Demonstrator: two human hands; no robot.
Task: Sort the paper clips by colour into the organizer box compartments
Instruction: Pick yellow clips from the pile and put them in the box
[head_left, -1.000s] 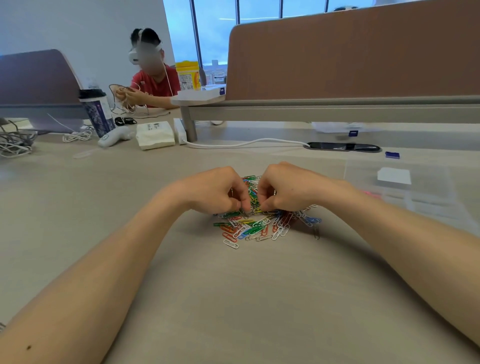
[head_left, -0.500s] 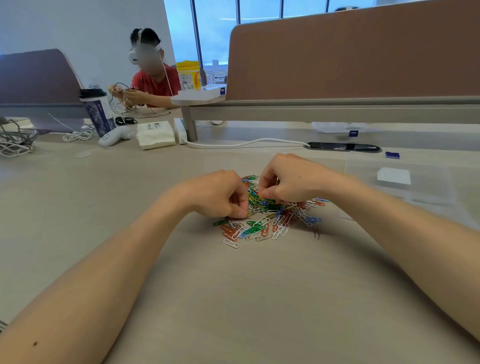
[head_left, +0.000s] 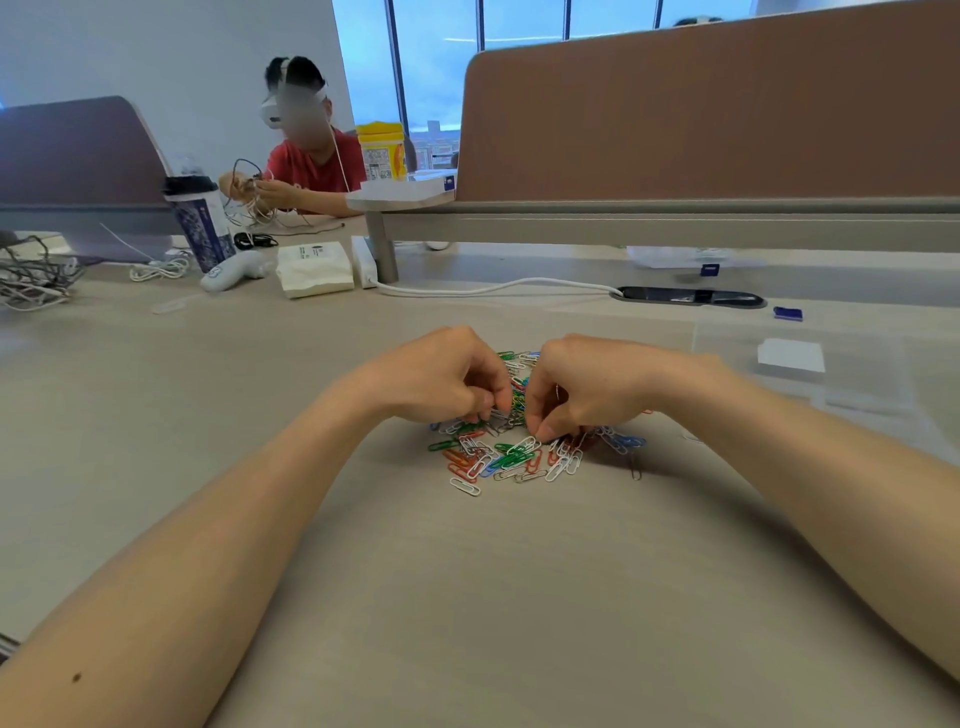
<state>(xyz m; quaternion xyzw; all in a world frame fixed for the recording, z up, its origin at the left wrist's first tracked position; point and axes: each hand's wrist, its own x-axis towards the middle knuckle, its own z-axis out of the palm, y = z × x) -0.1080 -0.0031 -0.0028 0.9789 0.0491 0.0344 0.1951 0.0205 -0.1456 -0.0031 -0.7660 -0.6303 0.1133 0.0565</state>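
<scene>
On the pale, matte, wood-grain table (head_left: 467, 597) right in front of you, thin bent-wire paper clips (head_left: 511, 457) are lying in one loose, tangled heap. They are white, green, orange-red and blue loops, overlapping too thickly for an exact count. Your left hand (head_left: 441, 382) is curling down onto the heap's far left side, thumb and fingertips pinching among the clips. Your right hand (head_left: 592, 389) is doing likewise just beside it, its thumb tip pressing into the clips and its fingers bending around them. I cannot tell which clip each hand is gripping. One white clip (head_left: 465, 486) is lying alone at the near edge, and one dark clip (head_left: 635, 467) at the right edge. One clear, glossy plastic organizer box (head_left: 727, 345) is sitting flat to your right, apart from the heap, with one white rectangle (head_left: 790, 356) showing on or in it.
</scene>
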